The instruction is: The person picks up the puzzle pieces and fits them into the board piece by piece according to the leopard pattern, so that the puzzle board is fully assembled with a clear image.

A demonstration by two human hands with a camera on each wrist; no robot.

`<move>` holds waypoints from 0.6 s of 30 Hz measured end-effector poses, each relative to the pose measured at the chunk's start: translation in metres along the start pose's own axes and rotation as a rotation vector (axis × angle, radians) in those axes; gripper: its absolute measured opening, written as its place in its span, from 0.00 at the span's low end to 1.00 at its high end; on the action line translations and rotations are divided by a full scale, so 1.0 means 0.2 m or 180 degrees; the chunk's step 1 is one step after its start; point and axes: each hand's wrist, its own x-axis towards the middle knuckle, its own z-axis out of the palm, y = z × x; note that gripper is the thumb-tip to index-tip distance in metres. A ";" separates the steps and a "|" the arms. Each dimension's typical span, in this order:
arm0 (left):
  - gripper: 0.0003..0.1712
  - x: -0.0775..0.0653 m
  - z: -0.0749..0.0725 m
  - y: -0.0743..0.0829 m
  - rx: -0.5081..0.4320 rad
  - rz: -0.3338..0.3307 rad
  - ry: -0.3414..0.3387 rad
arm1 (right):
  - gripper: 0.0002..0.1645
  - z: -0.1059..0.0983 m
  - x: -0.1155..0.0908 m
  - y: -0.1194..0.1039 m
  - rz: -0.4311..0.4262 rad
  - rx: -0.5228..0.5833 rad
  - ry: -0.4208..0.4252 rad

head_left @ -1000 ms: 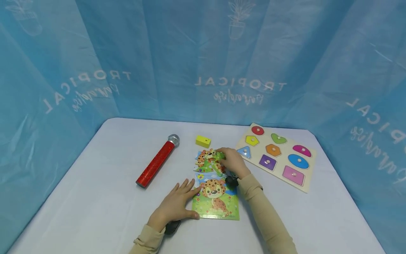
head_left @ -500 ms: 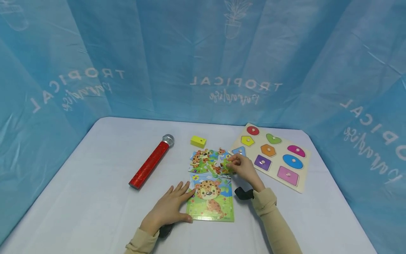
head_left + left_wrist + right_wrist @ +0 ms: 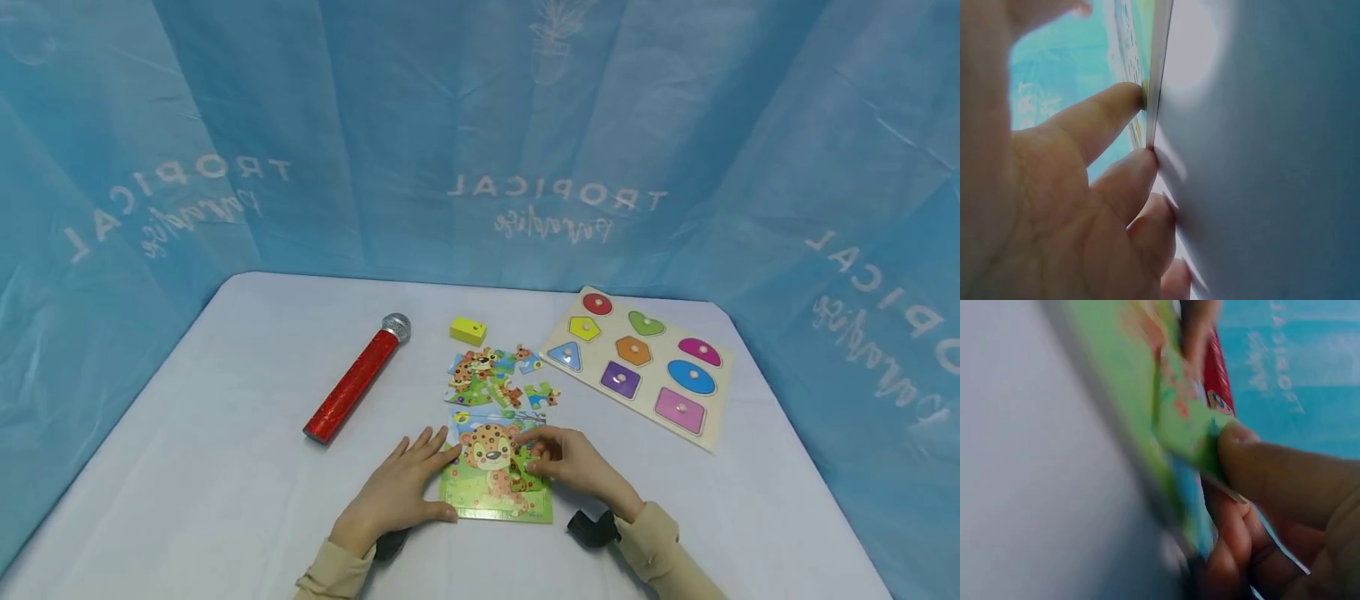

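A puzzle board (image 3: 480,496) with a spotted leopard picture lies flat in the middle of the table. My left hand (image 3: 401,487) rests at its left edge, fingers spread and straight; the left wrist view shows fingertips touching the board's side (image 3: 1158,75). My right hand (image 3: 581,467) pinches a green jigsaw piece (image 3: 526,471) between thumb and fingers over the right part of the board. In the right wrist view the thumb lies on top of the jigsaw piece (image 3: 1188,422), held tilted close over the board. Several loose jigsaw pieces (image 3: 472,392) lie just behind the board.
A red toy microphone (image 3: 352,387) lies to the left. A yellow block (image 3: 468,331) sits behind the loose pieces. At the right lies a wooden shape board (image 3: 600,375) with knobbed shapes. A blue curtain (image 3: 480,142) surrounds the white table (image 3: 187,400).
My right hand has come from the loose pieces toward me, bringing a green jigsaw piece over the board. My left hand stays at the board's left edge.
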 end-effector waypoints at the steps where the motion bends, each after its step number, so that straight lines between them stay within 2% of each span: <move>1: 0.51 0.00 0.00 0.00 0.0002 -0.0006 0.0017 | 0.19 0.01 -0.01 -0.01 -0.0017 -0.0106 -0.0027; 5: 0.51 0.01 0.01 0.00 -0.0023 -0.0045 0.0030 | 0.14 0.03 -0.06 -0.02 -0.0085 -0.0473 -0.0105; 11: 0.51 0.01 0.03 0.01 -0.0083 -0.0043 0.0000 | 0.15 0.01 -0.08 0.00 -0.0145 -0.0607 -0.0197; 15: 0.50 0.01 0.02 0.02 -0.0063 -0.0043 0.0023 | 0.16 -0.02 -0.04 0.01 -0.0106 -0.0500 -0.0236; 18: 0.50 0.00 0.00 0.02 -0.0022 -0.0081 0.0052 | 0.13 -0.05 0.03 0.00 -0.0024 -0.0351 -0.0101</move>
